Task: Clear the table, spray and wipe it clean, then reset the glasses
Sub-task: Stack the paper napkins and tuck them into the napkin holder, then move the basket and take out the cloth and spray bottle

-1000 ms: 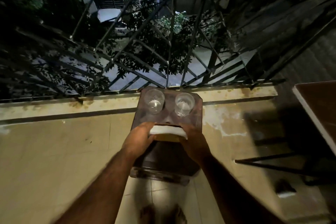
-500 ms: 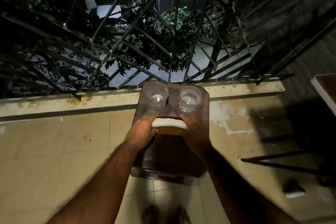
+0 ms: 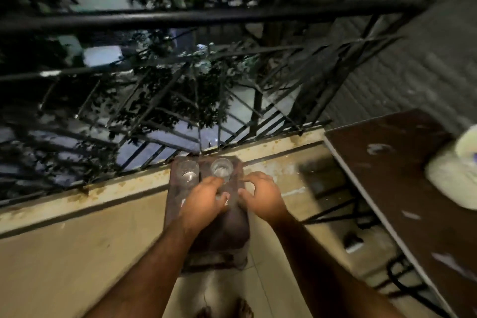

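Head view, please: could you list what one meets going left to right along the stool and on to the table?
Left glass, right glass, right hand, table, pale bundle.

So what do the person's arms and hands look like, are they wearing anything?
Both arms are bare as far up as the picture shows: no sleeves. The left hand and right hand wear no gloves. I can see no watch, bracelet or rings, though the picture is dim and blurry, so something small could be missed.
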Tool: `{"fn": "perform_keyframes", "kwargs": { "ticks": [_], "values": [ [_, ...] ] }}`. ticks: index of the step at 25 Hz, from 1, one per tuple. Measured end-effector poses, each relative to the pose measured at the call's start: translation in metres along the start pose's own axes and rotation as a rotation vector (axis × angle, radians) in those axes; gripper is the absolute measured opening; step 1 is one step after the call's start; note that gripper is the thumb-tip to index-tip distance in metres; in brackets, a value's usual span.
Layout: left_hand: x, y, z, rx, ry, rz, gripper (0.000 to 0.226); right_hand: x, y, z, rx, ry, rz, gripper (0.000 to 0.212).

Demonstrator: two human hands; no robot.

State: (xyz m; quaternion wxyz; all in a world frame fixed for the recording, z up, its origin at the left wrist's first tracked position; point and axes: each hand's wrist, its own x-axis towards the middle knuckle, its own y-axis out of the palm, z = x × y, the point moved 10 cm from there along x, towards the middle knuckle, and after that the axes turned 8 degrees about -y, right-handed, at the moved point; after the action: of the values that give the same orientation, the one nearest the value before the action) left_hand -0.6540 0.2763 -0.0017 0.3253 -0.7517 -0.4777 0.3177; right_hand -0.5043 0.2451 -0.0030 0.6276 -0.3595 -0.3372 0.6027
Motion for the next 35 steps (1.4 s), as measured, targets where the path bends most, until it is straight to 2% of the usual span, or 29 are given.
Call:
{"fn": "perform_keyframes", "kwargs": {
  "ticks": [6,14,18,23,29,33,35],
  "values": [
    [0.003,0.008,-0.177,0.039,0.372,0.062,0.031,-0.074,-0.158,-0.064,0.043,0.213,-0.254,0.035],
    [-0.032,0.139,-0.395,0.06,0.695,0.222,0.03,-0.233,-0.28,-0.222,0.055,0.522,-0.509,0.028],
    [-0.053,0.215,-0.484,0.023,0.741,0.314,0.029,-0.303,-0.315,-0.299,0.045,0.635,-0.535,0.027],
    [-0.058,0.27,-0.547,0.0,0.74,0.395,0.027,-0.35,-0.34,-0.365,0.11,0.75,-0.583,0.027],
    [-0.01,0.305,-0.587,0.007,0.695,0.419,0.024,-0.345,-0.347,-0.417,0.202,0.837,-0.614,0.027],
    [0.048,0.319,-0.615,0.002,0.665,0.411,0.021,-0.317,-0.37,-0.455,0.246,0.9,-0.673,0.019],
    [0.081,0.323,-0.632,0.006,0.677,0.413,0.022,-0.299,-0.382,-0.474,0.25,0.939,-0.695,0.021]
  ]
}}
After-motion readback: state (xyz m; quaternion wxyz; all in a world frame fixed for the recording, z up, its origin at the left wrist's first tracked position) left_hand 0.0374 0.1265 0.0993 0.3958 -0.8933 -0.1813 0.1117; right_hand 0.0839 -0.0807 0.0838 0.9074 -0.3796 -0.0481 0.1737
